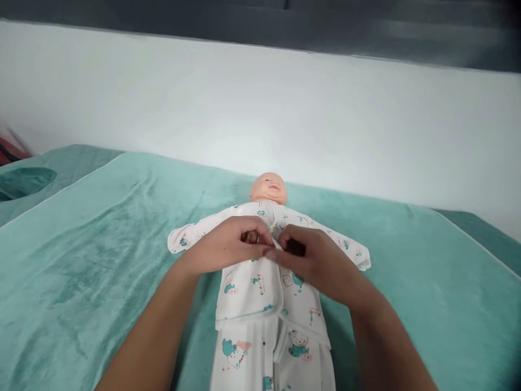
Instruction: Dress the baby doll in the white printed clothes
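Observation:
A baby doll point(268, 188) lies on its back, head toward the wall, with its arms spread. It wears a white printed baby jacket point(252, 290) with long sleeves that cover its hands. Over the chest, my left hand point(234, 244) pinches the jacket's front edge. My right hand point(311, 255) meets it there, thumb and finger closed on the same front opening; the fingertips of both hands nearly touch. Whatever fastening lies between them is mostly hidden. Below the jacket are white printed pants point(240, 358), with a narrow strip hanging at the middle.
A green plush sheet point(101, 260) covers the bed under the doll. Behind it stands a white wall point(260, 114) with a dark band above. At the far left are a round hole point(26, 182) in the green cover and a dark red object point(10, 152).

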`<move>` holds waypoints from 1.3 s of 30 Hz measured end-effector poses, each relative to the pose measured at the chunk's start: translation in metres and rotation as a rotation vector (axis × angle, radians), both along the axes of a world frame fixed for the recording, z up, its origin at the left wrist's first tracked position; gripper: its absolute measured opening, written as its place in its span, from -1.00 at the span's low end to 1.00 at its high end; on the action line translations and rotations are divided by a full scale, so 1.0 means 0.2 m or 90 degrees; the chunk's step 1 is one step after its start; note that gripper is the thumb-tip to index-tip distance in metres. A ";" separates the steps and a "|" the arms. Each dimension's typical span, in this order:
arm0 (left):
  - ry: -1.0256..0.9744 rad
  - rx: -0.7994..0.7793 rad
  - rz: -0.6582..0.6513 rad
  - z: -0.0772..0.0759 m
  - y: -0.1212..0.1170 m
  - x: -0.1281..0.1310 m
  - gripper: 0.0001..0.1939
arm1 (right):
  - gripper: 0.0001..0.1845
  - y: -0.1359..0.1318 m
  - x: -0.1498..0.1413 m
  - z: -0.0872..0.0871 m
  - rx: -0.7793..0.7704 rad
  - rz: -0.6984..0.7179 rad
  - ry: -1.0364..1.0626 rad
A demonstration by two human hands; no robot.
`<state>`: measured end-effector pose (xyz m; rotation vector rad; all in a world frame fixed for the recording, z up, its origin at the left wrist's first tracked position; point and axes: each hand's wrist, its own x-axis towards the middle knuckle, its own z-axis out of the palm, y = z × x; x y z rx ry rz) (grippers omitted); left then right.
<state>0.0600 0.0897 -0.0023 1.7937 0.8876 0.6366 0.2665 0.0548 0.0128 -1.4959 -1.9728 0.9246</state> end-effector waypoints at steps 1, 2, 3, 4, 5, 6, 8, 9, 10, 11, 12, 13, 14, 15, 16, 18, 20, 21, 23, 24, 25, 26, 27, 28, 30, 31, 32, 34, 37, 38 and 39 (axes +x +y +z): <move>0.025 0.027 -0.016 0.00 0.00 0.00 -0.86 | -0.59 -0.03 0.00 0.02 0.001 0.006 -0.061; 0.044 0.056 -0.025 0.01 -0.01 0.00 -0.89 | -0.59 -0.06 -0.01 0.04 0.000 0.006 -0.109; 0.058 0.082 -0.031 0.01 -0.01 0.01 -0.91 | -0.58 -0.08 -0.01 0.06 -0.004 0.000 -0.144; 0.068 0.101 -0.032 0.00 -0.02 0.01 -0.93 | -0.56 -0.09 -0.01 0.06 -0.009 -0.010 -0.166; 0.075 0.109 -0.035 0.00 -0.02 0.01 -0.94 | -0.53 -0.09 -0.01 0.06 -0.014 -0.019 -0.177; 0.076 0.105 -0.037 0.00 -0.01 0.01 -0.95 | -0.50 -0.09 -0.01 0.06 -0.016 -0.025 -0.179; 0.056 0.074 -0.042 0.00 -0.01 0.00 -0.92 | -0.48 -0.07 -0.02 0.03 -0.012 -0.030 -0.165; 0.034 0.050 -0.050 0.00 0.00 -0.01 -0.89 | -0.49 -0.06 -0.03 0.02 -0.004 -0.030 -0.157; 0.005 0.022 -0.062 0.00 0.00 -0.03 -0.87 | -0.50 -0.05 -0.04 0.01 0.008 -0.034 -0.154; -0.030 -0.010 -0.076 0.00 0.01 -0.04 -0.86 | -0.52 -0.04 -0.05 0.00 0.021 -0.040 -0.155; -0.067 -0.046 -0.090 0.00 0.01 -0.06 -0.87 | -0.55 -0.04 -0.06 -0.01 0.032 -0.044 -0.159; -0.103 -0.080 -0.102 0.00 0.01 -0.07 -0.88 | -0.59 -0.04 -0.06 -0.01 0.038 -0.043 -0.162; -0.134 -0.111 -0.110 0.00 0.00 -0.07 -0.89 | -0.63 -0.04 -0.05 0.00 0.033 -0.036 -0.161; -0.157 -0.137 -0.114 -0.01 0.00 -0.07 -0.90 | -0.69 -0.05 -0.04 0.01 0.017 -0.021 -0.152; -0.172 -0.158 -0.115 -0.01 0.00 -0.07 -0.90 | -0.74 -0.06 -0.03 0.02 -0.007 -0.002 -0.135; -0.189 -0.189 -0.115 -0.01 -0.01 -0.05 -0.91 | -0.84 -0.07 0.00 0.04 -0.063 0.035 -0.088; -0.201 -0.220 -0.124 -0.01 -0.02 -0.03 -0.93 | -0.86 -0.07 0.03 0.06 -0.120 0.067 -0.042; -0.205 -0.236 -0.132 -0.01 -0.02 -0.03 -0.93 | -0.84 -0.07 0.04 0.07 -0.151 0.085 -0.019; -0.207 -0.262 -0.148 -0.01 -0.02 -0.02 -0.93 | -0.77 -0.06 0.06 0.07 -0.212 0.124 0.035; -0.206 -0.272 -0.155 -0.01 -0.03 -0.01 -0.93 | -0.73 -0.05 0.07 0.07 -0.239 0.143 0.067; -0.206 -0.279 -0.159 0.00 -0.03 -0.01 -0.93 | -0.70 -0.04 0.07 0.06 -0.262 0.162 0.101; -0.208 -0.283 -0.161 0.00 -0.03 -0.01 -0.93 | -0.68 -0.03 0.07 0.05 -0.276 0.178 0.135; -0.212 -0.286 -0.162 0.00 -0.03 -0.01 -0.93 | -0.67 -0.02 0.08 0.04 -0.283 0.190 0.167; -0.218 -0.287 -0.162 0.00 -0.03 -0.01 -0.94 | -0.67 -0.02 0.08 0.02 -0.287 0.198 0.196; -0.233 -0.290 -0.159 0.00 -0.03 0.00 -0.94 | -0.68 0.00 0.07 0.00 -0.282 0.200 0.242; -0.241 -0.291 -0.156 0.00 -0.03 0.00 -0.94 | -0.68 0.00 0.06 -0.02 -0.276 0.196 0.260; -0.247 -0.291 -0.154 -0.01 -0.03 0.00 -0.93 | -0.67 0.01 0.06 -0.03 -0.273 0.191 0.277; -0.258 -0.291 -0.151 -0.01 -0.03 0.01 -0.92 | -0.67 0.01 0.05 -0.04 -0.273 0.185 0.306; -0.268 -0.292 -0.150 -0.02 -0.03 0.02 -0.91 | -0.68 0.02 0.05 -0.06 -0.287 0.185 0.330; -0.269 -0.292 -0.149 -0.02 -0.03 0.02 -0.91 | -0.68 0.02 0.05 -0.06 -0.292 0.188 0.334; -0.270 -0.291 -0.150 -0.02 -0.03 0.02 -0.91 | -0.68 0.03 0.05 -0.06 -0.294 0.191 0.335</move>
